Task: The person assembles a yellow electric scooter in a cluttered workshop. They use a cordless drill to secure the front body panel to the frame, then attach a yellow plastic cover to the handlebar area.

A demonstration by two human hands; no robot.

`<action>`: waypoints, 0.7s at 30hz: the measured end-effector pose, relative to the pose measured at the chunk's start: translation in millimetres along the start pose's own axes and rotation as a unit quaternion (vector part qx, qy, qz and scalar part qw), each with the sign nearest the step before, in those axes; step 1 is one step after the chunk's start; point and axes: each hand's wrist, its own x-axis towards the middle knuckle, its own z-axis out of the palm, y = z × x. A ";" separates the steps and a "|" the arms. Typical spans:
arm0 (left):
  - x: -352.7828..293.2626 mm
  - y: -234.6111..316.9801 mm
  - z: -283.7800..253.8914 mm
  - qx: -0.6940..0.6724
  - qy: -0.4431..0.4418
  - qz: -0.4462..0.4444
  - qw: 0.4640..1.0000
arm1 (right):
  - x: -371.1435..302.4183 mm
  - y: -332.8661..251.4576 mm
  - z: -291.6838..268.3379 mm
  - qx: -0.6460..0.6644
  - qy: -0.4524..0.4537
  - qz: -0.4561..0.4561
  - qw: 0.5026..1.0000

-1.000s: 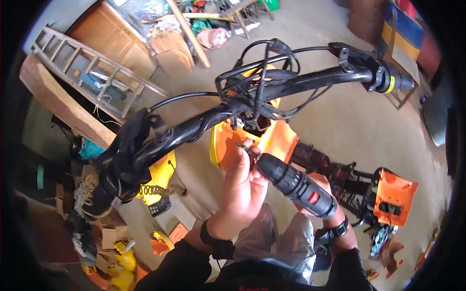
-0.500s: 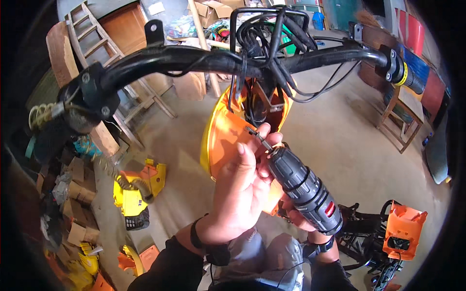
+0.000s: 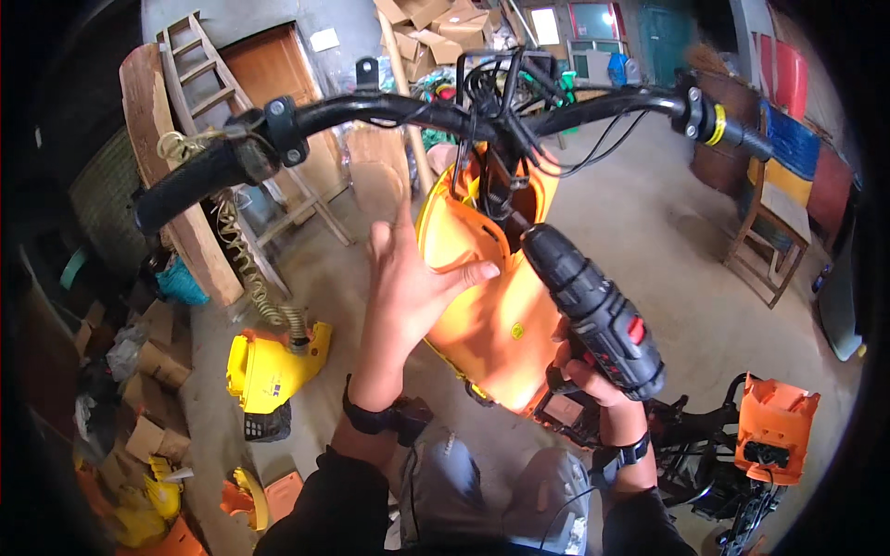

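A black cordless drill (image 3: 593,310) is in my right hand (image 3: 589,375), fingers wrapped round its handle. Its bit points up and left into the dark hollow of an orange cover with yellow edges (image 3: 501,324), close to the metal bracket below the handlebar (image 3: 408,109). Whether the bit touches anything there, or still carries a screw, I cannot make out. At the cover's left side is my left hand (image 3: 408,287), holding nothing, thumb and index finger spread apart. Its thumb lies over the orange surface. Black cables (image 3: 505,97) bunch at the handlebar's middle.
A coiled hose (image 3: 246,269) hangs at the left above a yellow housing (image 3: 273,375). Lower right stands a dark frame with an orange panel (image 3: 777,431). A wooden chair (image 3: 774,232), a ladder (image 3: 209,79) and cardboard boxes (image 3: 158,361) stand around.
My left hand has let go of the screw and bit end and moved left, opening. The drill has risen toward the hollow under the handlebar. The view has shifted, showing more of the cover.
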 end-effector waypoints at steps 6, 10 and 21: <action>2.0 -10.0 6.5 -0.018 -0.003 0.078 0.997 | 1.8 2.4 -2.6 -0.004 -0.001 0.019 1.000; 2.0 -8.3 15.0 -0.057 0.025 0.091 0.994 | 6.3 0.6 -2.3 0.025 -0.002 0.033 0.999; 0.6 -7.7 14.4 -0.092 0.051 0.100 0.989 | 24.6 -1.9 8.2 0.047 0.012 0.079 0.996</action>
